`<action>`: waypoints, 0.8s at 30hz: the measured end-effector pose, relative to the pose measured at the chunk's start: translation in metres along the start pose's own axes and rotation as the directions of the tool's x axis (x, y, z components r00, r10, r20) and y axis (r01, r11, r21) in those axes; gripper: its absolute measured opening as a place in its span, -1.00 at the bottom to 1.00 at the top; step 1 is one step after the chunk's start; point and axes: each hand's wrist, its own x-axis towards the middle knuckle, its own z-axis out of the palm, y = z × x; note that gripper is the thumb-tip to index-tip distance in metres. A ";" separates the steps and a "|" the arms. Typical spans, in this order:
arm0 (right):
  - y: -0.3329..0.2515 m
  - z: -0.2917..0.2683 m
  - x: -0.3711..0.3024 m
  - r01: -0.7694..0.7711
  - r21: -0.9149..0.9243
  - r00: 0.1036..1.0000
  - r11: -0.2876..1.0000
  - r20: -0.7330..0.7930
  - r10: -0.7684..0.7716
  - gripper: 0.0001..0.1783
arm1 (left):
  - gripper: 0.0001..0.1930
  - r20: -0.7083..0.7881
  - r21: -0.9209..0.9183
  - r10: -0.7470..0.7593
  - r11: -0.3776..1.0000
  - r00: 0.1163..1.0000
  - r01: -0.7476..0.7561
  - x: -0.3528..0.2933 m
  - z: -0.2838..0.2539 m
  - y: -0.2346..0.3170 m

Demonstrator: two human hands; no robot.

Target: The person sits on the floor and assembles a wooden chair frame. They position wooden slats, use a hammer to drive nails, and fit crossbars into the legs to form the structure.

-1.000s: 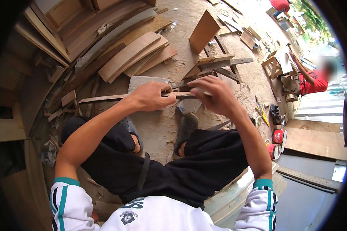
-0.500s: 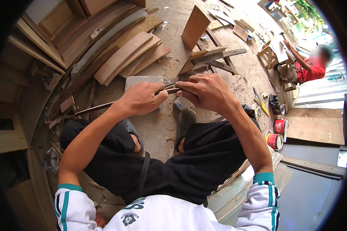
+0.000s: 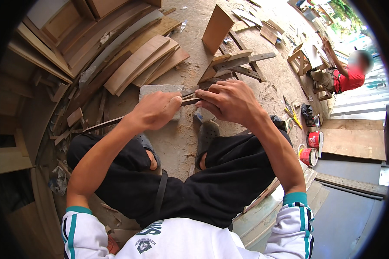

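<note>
In front of my knees, both hands are closed on a long thin strip [image 3: 103,124], dark along its edge and apparently wood. My left hand [image 3: 157,110] grips it near its right part, thumb on top, and the strip's long end runs out to the left under my forearm. My right hand [image 3: 231,101] pinches the strip at its right end between thumb and fingers, a short gap from the left hand. A pale grey slab [image 3: 151,90] lies on the ground just beyond my hands, partly hidden by them.
Curved wooden boards [image 3: 136,62] are stacked at the far left beside wooden cabinets [image 3: 67,23]. A wooden stand [image 3: 242,62] with a board stands ahead. Paint cans [image 3: 307,156] and a yellow tool [image 3: 293,114] lie at right. A person in red [image 3: 350,78] sits farther off.
My left hand has turned a little and its thumb has come up onto the strip. My right hand has barely moved. The person in red has raised an arm.
</note>
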 end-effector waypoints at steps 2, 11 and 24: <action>0.000 0.001 0.000 -0.004 0.007 1.000 1.000 0.007 0.004 -0.69 | -0.57 0.041 -0.039 0.029 0.999 0.999 -0.028 0.002 -0.001 -0.004; 0.003 0.008 -0.002 -0.004 0.085 1.000 0.996 0.013 0.003 -0.67 | -0.53 0.115 -0.129 -0.018 0.991 0.993 0.033 0.005 0.000 -0.005; 0.009 0.015 -0.027 -0.213 0.101 0.975 0.972 0.080 0.205 -0.66 | -0.54 0.205 0.043 -0.072 0.997 0.976 0.064 0.034 0.004 -0.011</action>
